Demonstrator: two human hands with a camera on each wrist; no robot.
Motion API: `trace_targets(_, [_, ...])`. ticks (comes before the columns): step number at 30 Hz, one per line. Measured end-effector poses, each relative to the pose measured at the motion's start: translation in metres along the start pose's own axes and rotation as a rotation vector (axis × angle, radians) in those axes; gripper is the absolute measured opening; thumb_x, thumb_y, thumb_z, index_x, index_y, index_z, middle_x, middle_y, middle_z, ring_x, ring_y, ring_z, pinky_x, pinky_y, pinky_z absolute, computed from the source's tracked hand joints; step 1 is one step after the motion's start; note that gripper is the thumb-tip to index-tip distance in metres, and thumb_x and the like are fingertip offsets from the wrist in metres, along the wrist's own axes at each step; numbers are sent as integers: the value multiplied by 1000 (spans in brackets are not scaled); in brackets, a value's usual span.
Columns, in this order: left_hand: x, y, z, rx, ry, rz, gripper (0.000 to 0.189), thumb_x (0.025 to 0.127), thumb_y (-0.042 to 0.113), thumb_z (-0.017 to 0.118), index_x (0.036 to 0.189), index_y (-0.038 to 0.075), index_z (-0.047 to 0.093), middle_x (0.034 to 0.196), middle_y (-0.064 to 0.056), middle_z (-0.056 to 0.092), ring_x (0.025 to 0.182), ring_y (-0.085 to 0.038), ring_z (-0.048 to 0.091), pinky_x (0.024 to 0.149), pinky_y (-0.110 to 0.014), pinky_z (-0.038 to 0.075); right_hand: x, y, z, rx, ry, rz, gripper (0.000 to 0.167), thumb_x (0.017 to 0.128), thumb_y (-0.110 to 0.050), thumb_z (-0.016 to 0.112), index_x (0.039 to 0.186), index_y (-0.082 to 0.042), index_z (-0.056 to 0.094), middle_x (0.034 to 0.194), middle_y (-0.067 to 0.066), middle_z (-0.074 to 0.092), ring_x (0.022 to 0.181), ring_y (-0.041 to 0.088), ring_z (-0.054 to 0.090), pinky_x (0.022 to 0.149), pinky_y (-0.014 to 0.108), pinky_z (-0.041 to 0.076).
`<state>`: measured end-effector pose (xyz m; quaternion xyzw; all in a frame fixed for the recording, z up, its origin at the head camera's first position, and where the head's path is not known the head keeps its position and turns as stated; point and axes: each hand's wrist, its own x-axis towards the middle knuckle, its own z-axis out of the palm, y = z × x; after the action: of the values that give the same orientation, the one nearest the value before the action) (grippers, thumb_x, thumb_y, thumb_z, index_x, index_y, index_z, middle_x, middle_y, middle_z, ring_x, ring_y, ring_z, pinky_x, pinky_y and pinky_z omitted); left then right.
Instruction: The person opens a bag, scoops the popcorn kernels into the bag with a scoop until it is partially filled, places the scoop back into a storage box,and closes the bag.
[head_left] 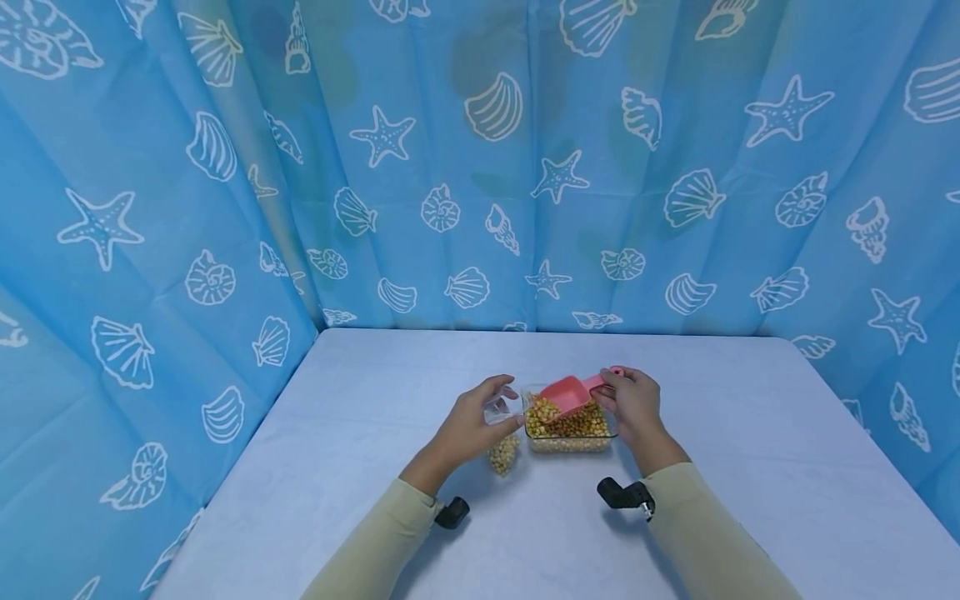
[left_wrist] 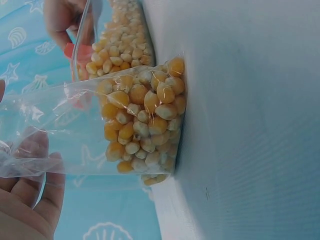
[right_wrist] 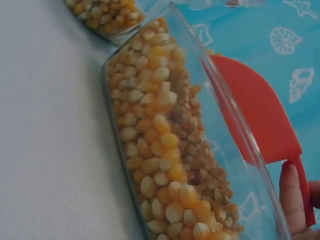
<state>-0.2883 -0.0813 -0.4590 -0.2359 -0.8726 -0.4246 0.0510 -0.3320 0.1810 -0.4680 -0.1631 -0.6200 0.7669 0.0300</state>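
One pink scoop (head_left: 566, 394) is leaning over corn (head_left: 570, 425) in one glass box (head_left: 570, 437), the right hand (head_left: 636, 404) is pinching its handle (head_left: 595, 382) between the fingers, and the left hand's (head_left: 476, 421) fingers are gripping one clear bag (left_wrist: 75, 110) standing beside the box on one white desk (head_left: 315, 500), with blue shell cloth (head_left: 420, 225) hanging behind.

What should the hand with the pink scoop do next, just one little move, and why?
Probably the right hand should dip the pink scoop into the kernels in the glass container. What shows of the scoop's inside looks bare, while plenty of kernels lie below it. The left hand holds the clear bag, which has room above its own kernels.
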Motion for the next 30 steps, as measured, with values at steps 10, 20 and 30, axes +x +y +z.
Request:
trace_targets(10, [1, 1, -1, -2, -9, 4, 60, 90, 29, 71, 143, 17, 44, 119, 8, 61, 106, -12, 57, 94, -42, 48, 5, -1, -5, 203, 21, 98, 29, 100, -15, 56, 126, -4, 49, 105, 9, 60, 89, 13, 68, 81, 26, 53])
trace_targets(20, [0, -1, 0, -10, -5, 33, 60, 90, 27, 71, 142, 17, 45, 119, 4, 62, 104, -11, 57, 94, -41, 48, 2, -8, -4, 153, 14, 33, 23, 99, -17, 58, 118, -6, 50, 108, 10, 57, 89, 13, 65, 81, 26, 53])
trace_targets(30, [0, 1, 0, 2, -8, 19, 63, 88, 30, 73, 142, 17, 45, 119, 4, 62, 105, -11, 57, 93, -41, 48, -7, -29, 2, 206, -26, -49, 21, 98, -16, 59, 113, -5, 51, 101, 10, 56, 81, 13, 63, 80, 26, 53])
